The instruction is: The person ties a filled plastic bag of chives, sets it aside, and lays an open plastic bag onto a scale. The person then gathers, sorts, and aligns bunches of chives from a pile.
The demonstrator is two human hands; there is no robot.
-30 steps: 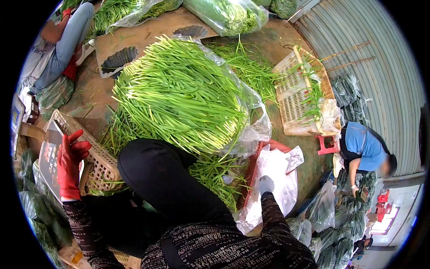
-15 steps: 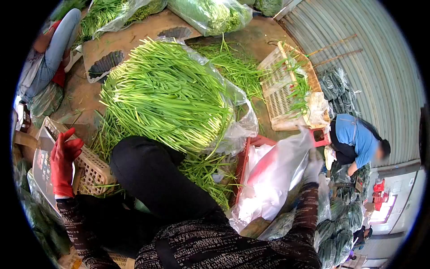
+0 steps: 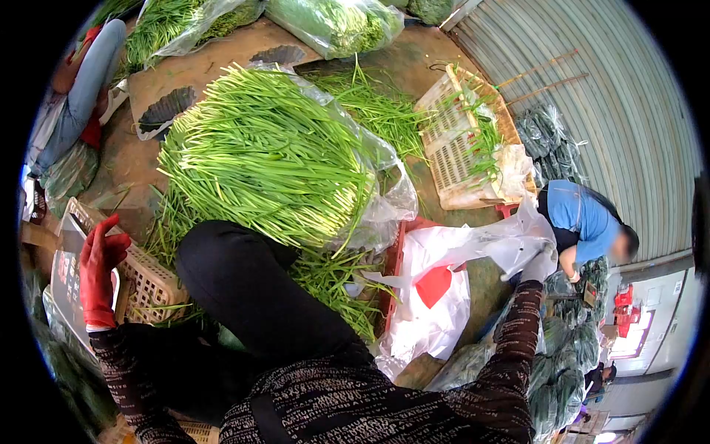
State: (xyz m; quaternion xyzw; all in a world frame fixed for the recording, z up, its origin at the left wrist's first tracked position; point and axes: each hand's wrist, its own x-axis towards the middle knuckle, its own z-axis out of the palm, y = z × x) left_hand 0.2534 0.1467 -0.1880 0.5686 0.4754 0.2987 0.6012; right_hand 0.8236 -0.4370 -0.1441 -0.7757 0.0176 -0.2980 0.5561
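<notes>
A thin plastic bag (image 3: 521, 235) is hanging from the right hand (image 3: 540, 265), which is wearing a pale glove and pinching one end of the film between its fingers. From that grip the bag is stretching leftward, its loose edge trailing over the white plastic sheets (image 3: 421, 325) that are lying beside the person's right thigh; a red patch is showing among them. The rim of a red crate (image 3: 387, 296) is bounding the sheets on the left. Below the bag, a strip of bare floor (image 3: 486, 285) is running between the sheets and the dark bagged bundles (image 3: 566, 362), giving the right arm a narrow open lane. Farther forward, a white slatted basket (image 3: 447, 152) is limiting the room, and a co-worker in blue (image 3: 583, 218) is bending close beyond the right hand.

To the left of the crate, a big heap of green stalks (image 3: 266, 163) is filling the space in front of the person's black-clad knee (image 3: 233, 270). Well apart from the bag, across the body, the left hand (image 3: 102, 259) is rising in a red glove, fingers apart and slightly bent, near the edge of a tan basket (image 3: 157, 292).
</notes>
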